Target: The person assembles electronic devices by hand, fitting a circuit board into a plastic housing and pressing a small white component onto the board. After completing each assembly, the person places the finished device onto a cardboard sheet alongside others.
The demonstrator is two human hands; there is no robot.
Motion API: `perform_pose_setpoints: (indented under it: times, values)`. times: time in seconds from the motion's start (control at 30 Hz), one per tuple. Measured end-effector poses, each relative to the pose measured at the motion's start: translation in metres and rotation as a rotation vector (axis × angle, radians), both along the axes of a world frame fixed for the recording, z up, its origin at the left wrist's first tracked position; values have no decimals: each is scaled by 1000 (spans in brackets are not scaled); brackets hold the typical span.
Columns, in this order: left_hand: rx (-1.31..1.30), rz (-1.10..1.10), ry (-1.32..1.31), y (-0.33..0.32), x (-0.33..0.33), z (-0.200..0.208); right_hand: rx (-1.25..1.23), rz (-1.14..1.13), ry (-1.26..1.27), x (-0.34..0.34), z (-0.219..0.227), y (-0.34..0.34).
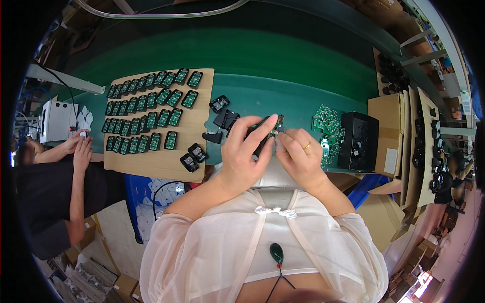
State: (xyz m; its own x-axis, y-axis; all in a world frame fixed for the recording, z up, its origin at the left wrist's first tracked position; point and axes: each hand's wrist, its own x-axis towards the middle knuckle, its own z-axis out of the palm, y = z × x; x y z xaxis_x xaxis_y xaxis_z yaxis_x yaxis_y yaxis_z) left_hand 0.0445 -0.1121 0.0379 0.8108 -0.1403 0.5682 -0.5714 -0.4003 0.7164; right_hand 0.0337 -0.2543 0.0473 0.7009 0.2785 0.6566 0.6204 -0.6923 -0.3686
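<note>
My left hand (237, 160) is wrapped round a black plastic housing (259, 147), held above the near edge of the green table. At the housing's far end a bit of green circuit board (280, 122) shows between my hands. My right hand (305, 160), with a ring on one finger, is closed in a pinch against that end; its fingertips hide what they grip. Left of my hands lie several loose black housings (225, 119). A cardboard sheet (146, 169) carries rows of black housings with green boards (163, 117) in them.
Loose green circuit boards (327, 121) are heaped right of my hands, beside a black bin (359, 136) holding small parts. Cardboard boxes (386, 134) stand farther right. At left, a co-worker's hands (81, 151) hold a small white piece. A blue crate (134, 194) sits below the table edge.
</note>
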Motion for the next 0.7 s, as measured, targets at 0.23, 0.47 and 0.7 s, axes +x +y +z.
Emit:
perform_pose_setpoints:
  times: [0.23, 0.47, 0.7]
  values:
    - [-338, -102, 327, 2, -4, -12, 48, 153, 106, 7, -12, -11]
    - [-402, -141, 434, -1, -5, -14, 986, 121, 1047, -11, -6, 3]
    - [-387, -209, 365, -1, -5, -17, 1124, 161, 931, -8, -12, 10]
